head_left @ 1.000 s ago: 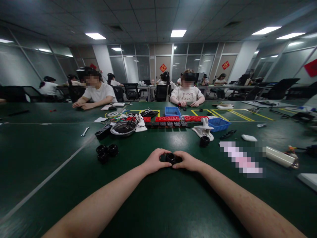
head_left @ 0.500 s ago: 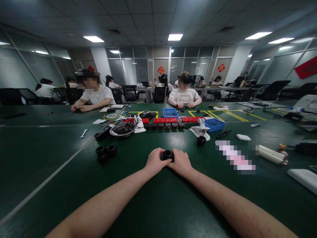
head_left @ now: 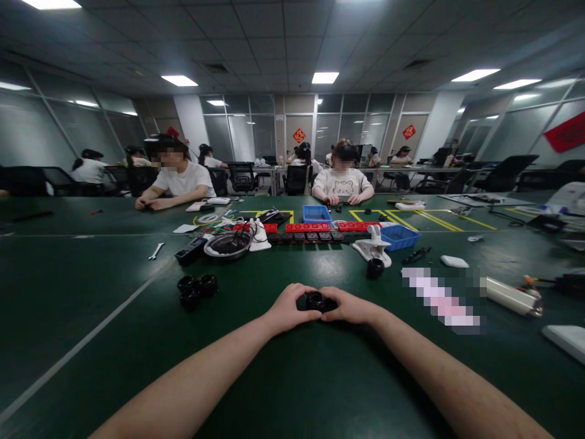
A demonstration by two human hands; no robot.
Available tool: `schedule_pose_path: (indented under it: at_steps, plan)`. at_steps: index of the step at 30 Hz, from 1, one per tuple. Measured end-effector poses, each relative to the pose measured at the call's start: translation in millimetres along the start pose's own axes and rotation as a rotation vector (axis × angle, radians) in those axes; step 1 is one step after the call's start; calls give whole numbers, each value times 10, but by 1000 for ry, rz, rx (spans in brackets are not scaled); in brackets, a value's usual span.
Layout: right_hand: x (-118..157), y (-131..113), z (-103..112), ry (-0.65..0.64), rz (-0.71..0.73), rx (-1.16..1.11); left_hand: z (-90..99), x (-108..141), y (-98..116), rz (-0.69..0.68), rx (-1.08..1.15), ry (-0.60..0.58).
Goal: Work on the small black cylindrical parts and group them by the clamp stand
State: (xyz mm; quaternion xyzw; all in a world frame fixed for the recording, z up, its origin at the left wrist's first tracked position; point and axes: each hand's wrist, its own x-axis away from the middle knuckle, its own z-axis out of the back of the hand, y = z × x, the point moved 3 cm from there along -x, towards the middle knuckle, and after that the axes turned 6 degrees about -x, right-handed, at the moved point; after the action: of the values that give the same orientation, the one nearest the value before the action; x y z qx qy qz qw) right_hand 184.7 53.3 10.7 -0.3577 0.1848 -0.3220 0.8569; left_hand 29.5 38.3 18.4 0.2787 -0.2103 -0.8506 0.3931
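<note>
Left hand [head_left: 287, 310] and right hand [head_left: 351, 306] are cupping ring [head_left: 315, 301], well inside worktop's [head_left: 292, 378] far edge.
Fingers are curling round it; even pressure should help.

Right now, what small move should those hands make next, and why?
The left hand might close its fingers a little on the black ring: it and the right hand curl around the ring, yet a gap shows beside the left palm.

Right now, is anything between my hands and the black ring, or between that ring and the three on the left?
Nothing visible separates your left hand and right hand from the black ring. Toward the three rings, your left hand is in the way; I see no other obstacle.
</note>
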Motion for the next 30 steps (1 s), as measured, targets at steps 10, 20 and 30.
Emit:
schedule_pose_path:
  at_steps: [10, 20, 30]
  plan:
    - [-24, 12, -12, 18, -52, -21, -38, 6, -7, 77, 30, 15]
    - [-54, -33, -209, 380, -309, 439, -135, 26, -27, 260, -22, 170]
    - [-50, -91, -169, 278, -124, 277, -64, -3, -91, 160, 25, 83]
